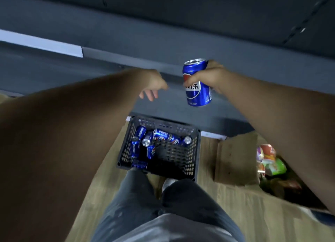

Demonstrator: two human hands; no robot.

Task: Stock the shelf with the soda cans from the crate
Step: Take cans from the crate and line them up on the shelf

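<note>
My right hand [211, 76] grips a blue soda can [198, 93] upright, in front of the dark grey shelf [126, 33]. My left hand [154, 86] hangs beside it to the left, fingers loose and pointing down, holding nothing. Below both hands, a black plastic crate [188, 162] stands on the floor against the shelf's base. Several blue soda cans [162, 134] lie jumbled in its left and far part.
An open cardboard box [235, 162] with colourful snack packets [268, 160] sits on the wooden floor to the right of the crate. My legs in dark trousers stand just behind the crate. The shelf boards fill the upper half of the view.
</note>
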